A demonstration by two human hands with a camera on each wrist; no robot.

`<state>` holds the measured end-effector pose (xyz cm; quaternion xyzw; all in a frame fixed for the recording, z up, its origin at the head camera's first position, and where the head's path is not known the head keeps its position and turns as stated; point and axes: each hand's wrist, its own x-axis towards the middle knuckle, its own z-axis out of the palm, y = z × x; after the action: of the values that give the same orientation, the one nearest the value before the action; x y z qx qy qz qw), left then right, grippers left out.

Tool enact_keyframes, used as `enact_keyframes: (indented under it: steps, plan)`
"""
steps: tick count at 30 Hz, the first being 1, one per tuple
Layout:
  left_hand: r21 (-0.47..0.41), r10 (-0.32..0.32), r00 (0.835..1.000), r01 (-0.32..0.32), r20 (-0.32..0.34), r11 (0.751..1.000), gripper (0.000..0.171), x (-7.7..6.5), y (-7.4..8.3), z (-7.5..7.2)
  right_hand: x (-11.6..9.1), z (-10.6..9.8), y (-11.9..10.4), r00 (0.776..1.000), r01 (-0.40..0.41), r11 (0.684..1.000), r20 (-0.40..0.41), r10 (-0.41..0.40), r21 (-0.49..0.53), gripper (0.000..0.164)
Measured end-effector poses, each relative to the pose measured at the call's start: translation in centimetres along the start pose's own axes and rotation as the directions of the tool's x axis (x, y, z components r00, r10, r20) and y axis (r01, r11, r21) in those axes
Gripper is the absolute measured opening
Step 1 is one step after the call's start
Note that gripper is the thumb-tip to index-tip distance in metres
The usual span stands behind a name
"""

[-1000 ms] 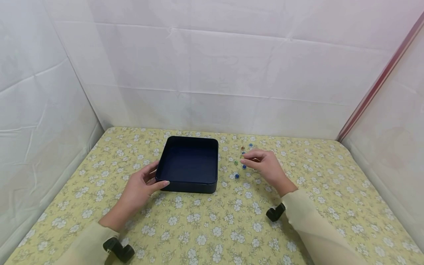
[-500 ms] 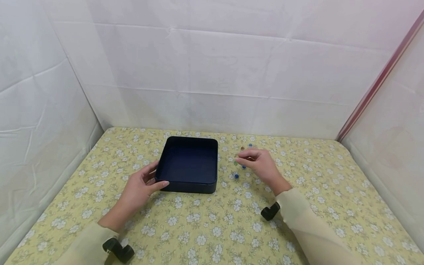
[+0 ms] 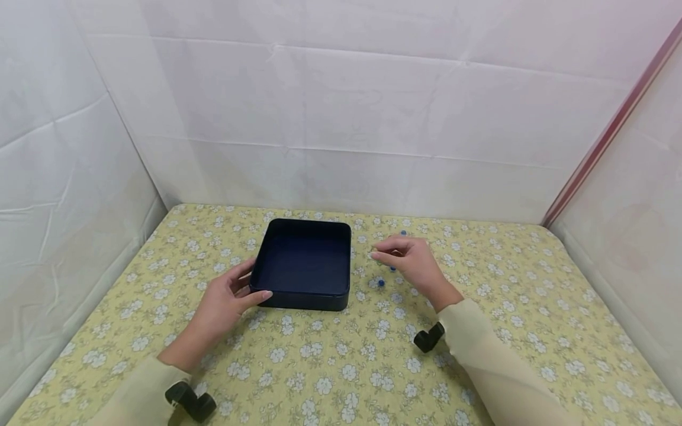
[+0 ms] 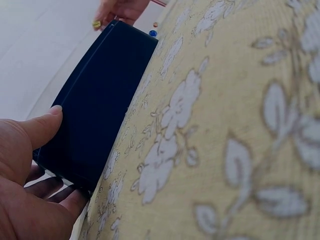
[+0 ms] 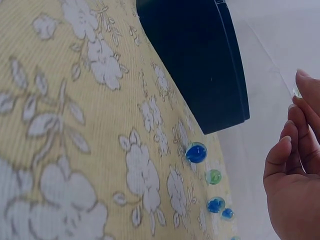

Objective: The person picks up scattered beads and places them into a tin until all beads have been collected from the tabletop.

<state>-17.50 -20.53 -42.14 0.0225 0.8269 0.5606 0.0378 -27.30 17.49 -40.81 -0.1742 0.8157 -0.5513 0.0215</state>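
A square dark navy box (image 3: pixel 303 300), open at the top, sits on the table left of centre. My left hand (image 3: pixel 222 303) grips its near left corner, thumb on the front wall and fingers along the left side. To the right of the box, my right hand (image 3: pixel 418 267) is raised over the cloth, pinching a yellow marble (image 4: pixel 96 23) between thumb and fingertips. Below it lie a blue marble (image 5: pixel 196 152), a green marble (image 5: pixel 214 176) and further blue marbles (image 5: pixel 216 205). In the head view the right hand partly hides this group.
A yellow floral cloth (image 3: pixel 325 384) covers the table. White sheets (image 3: pixel 341 118) hang behind and at both sides. One blue marble (image 3: pixel 403 233) lies beyond the right hand; a small reddish marble (image 4: pixel 155 24) shows past the box.
My right hand has lifted the yellow marble from among the others and moved left towards the box. The left hand and the box have stayed in place.
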Motion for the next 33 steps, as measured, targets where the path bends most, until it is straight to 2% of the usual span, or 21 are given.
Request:
enact_keyframes:
  steps: [16,25,33]
  plan:
    - [0.011,-0.012,1.0,0.012,0.001,1.0,0.084,0.1,-0.1,-0.1,0.9,1.5,-0.4,0.999,0.031,0.999,0.015,-0.031,0.041,0.024]
    - [0.004,-0.007,1.0,0.007,0.006,1.0,0.084,0.1,-0.1,-0.1,1.2,2.4,-0.8,0.999,0.027,0.998,0.032,-0.029,0.053,0.037]
    - [0.015,-0.01,1.0,0.01,0.004,1.0,0.084,0.2,-0.1,-0.1,1.5,3.2,-1.1,0.998,0.03,0.996,0.044,-0.034,0.081,0.036]
